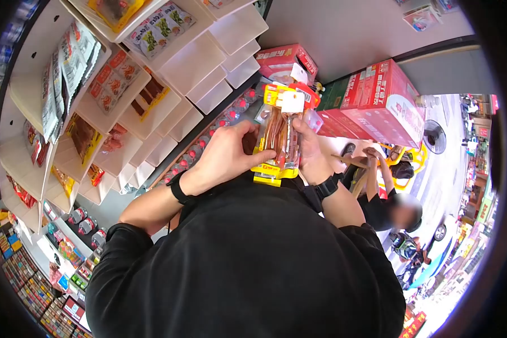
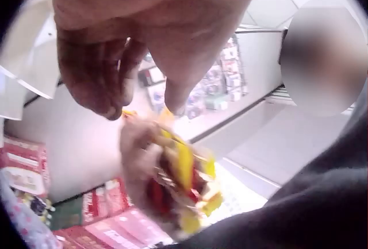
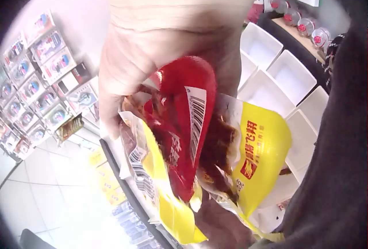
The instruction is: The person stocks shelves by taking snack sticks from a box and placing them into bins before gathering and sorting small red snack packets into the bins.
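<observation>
My right hand (image 1: 311, 147) grips a small bundle of snack packets (image 1: 275, 132) in front of my chest. They have clear windows, yellow ends and brown strips inside. In the right wrist view a red packet (image 3: 190, 117) with a barcode is wedged between yellow packets (image 3: 261, 151) under that hand. My left hand (image 1: 228, 151) comes at the bundle from the left, its thumb across the packets' front and its other fingers bent at their left edge. The left wrist view is blurred; there the left fingertips (image 2: 112, 110) stand right at the bundle's edge.
On the left stand tiers of white bins (image 1: 135, 107), some with snack packets. Bottles with red caps (image 1: 208, 132) line the shelf behind. Red cartons (image 1: 377, 101) are stacked on the right, and beyond them a seated person (image 1: 380, 197) is near a street.
</observation>
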`<state>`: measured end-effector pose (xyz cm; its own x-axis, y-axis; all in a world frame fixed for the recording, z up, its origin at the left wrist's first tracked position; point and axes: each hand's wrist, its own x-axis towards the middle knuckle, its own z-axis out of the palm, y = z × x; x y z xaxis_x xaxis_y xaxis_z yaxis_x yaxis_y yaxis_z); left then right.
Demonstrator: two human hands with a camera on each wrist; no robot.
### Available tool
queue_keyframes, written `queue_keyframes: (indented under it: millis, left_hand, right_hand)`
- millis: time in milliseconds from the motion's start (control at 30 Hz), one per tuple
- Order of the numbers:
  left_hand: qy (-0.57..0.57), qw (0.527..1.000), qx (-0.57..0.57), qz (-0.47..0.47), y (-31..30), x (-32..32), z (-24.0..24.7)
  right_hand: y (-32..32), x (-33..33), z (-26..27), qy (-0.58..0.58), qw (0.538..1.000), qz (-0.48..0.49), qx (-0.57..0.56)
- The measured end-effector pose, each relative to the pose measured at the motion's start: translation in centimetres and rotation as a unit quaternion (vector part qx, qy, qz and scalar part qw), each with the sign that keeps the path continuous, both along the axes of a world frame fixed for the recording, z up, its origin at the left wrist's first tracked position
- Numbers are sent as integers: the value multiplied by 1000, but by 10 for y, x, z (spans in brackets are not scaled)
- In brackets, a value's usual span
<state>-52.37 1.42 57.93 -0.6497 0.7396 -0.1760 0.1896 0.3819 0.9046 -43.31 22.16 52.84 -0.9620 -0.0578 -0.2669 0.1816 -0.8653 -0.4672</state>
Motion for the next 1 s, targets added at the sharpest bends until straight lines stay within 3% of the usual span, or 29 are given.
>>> queue_keyframes:
  millis: [100,167,233,300,433,500,567,700,800,867,900,967,1000]
  left_hand:
    - [-63,997,-35,-4,1,-6,-5]
    - [-175,984,10,0,-7,-10,-10]
    - [-194,981,0,-5,-16,-11,-13]
    - [-224,972,57,39,-26,-7,-13]
    - [-315,936,92,126,-70,-26,-35]
    - [-247,955,42,162,-113,-48,-88]
    - [-156,951,-5,267,-155,-74,-138]
    - [-98,892,-109,428,-226,-145,-234]
    - [-87,898,-200,383,-268,-208,-300]
    - [-72,849,-182,491,-265,-236,-322]
    - [-73,849,-183,490,-258,-239,-312]
    - [45,845,-401,349,-239,-245,-277]
    - [254,795,-543,96,-255,-252,-291]
  right_hand:
    - [1,-1,-6,-2,999,-21,24]
    - [-1,-1,-10,-24,999,-19,14]
    - [-3,-4,-15,-30,999,-27,22]
    - [0,-7,-13,-13,999,37,-26]
    - [-6,-13,-18,-9,998,59,-24]
    - [-9,-12,-14,-28,999,42,-13]
    - [-7,-13,-23,-24,997,59,-35]
    - [-6,-10,-41,-40,993,77,-75]
    - [-8,-1,-48,-62,990,80,-98]
    - [-6,-3,-52,-68,989,79,-102]
    - [-6,1,-53,-83,988,76,-107]
    - [-5,4,-55,-99,986,73,-112]
    - [-4,5,-55,-96,988,68,-103]
